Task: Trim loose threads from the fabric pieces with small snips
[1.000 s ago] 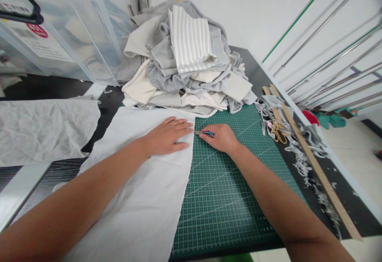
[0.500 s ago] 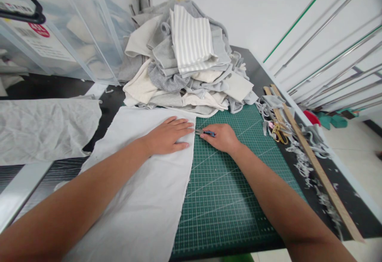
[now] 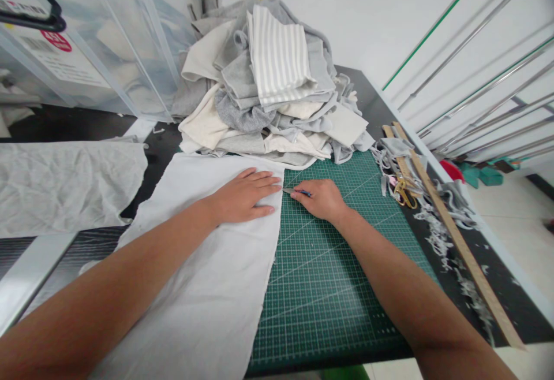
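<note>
The left hand (image 3: 247,196), fingers slightly spread, stays on one cloth (image 3: 216,293). The right hand (image 3: 322,198) still pinches one pair of snips (image 3: 305,193).

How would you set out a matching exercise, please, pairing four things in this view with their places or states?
1. left hand
2. striped cloth
3. right hand
4. scissors

A. holding a small blue-handled tool
B. gold, right of the green mat
C. spread flat on the white cloth
D. atop the heap

Pairs: 1-C, 2-D, 3-A, 4-B
</note>
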Tool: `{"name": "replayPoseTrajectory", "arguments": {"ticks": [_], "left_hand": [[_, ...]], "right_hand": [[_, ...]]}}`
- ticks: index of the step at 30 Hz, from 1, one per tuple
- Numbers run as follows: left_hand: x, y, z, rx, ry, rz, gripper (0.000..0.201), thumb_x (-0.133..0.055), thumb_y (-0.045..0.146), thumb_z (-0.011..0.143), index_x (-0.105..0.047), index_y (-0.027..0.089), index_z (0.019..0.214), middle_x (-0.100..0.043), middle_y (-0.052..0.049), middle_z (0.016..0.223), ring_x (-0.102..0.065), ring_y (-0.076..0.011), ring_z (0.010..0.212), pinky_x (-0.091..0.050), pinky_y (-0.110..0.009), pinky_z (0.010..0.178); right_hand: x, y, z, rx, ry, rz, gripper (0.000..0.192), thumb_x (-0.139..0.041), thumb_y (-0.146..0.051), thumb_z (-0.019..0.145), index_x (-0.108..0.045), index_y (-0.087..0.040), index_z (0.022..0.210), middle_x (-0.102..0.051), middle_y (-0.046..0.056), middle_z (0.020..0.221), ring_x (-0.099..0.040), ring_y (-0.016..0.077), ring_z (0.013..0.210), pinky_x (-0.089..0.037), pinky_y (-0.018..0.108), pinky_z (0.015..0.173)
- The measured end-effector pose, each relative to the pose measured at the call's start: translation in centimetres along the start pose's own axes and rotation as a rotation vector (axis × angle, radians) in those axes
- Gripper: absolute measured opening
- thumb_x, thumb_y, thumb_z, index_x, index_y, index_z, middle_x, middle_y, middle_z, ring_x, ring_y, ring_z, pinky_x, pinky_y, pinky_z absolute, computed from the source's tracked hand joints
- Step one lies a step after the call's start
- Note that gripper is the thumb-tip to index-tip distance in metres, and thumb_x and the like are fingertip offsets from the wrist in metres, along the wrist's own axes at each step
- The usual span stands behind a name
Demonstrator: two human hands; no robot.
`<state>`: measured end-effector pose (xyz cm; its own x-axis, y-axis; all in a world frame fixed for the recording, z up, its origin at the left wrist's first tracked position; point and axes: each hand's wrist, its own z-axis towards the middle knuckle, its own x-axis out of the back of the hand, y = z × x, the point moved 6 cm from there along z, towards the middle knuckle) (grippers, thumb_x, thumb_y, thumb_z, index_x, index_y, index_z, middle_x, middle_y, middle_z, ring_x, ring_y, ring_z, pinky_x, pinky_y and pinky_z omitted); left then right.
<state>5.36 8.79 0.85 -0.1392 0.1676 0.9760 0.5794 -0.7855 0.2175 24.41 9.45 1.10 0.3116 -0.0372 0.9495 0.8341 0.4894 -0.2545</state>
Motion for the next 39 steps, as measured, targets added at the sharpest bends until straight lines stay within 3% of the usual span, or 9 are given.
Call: {"name": "replayPoseTrajectory", "arguments": {"ticks": [14, 39], "left_hand": [[-0.19, -0.20, 0.01, 0.003, 0.010, -0.020, 0.058, -0.045, 0.056, 0.101, -0.042, 0.028, 0.151, -0.036, 0.000, 0.164, -0.029, -0.0232, 0.153, -0.015, -0.046, 0.126], [0.00, -0.05, -0.02, 0.001, 0.005, -0.011, 0.058, -0.043, 0.056, 0.101, -0.042, 0.027, 0.151, -0.037, -0.002, 0.163, -0.030, -0.0234, 0.152, -0.015, -0.045, 0.126]], "right_hand": [[0.38, 0.46, -0.20, 0.009, 0.043, 0.143, 0.017, -0.068, -0.039, 0.090, -0.079, -0.027, 0.094, -0.081, 0.000, 0.093, -0.076, 0.0199, 0.086, -0.054, 0.030, 0.077], [0.32, 0.10, -0.03, -0.012, 0.004, 0.094, 0.021, -0.066, -0.044, 0.091, -0.079, -0.028, 0.095, -0.081, -0.001, 0.096, -0.076, 0.0212, 0.090, -0.053, 0.031, 0.079]]}}
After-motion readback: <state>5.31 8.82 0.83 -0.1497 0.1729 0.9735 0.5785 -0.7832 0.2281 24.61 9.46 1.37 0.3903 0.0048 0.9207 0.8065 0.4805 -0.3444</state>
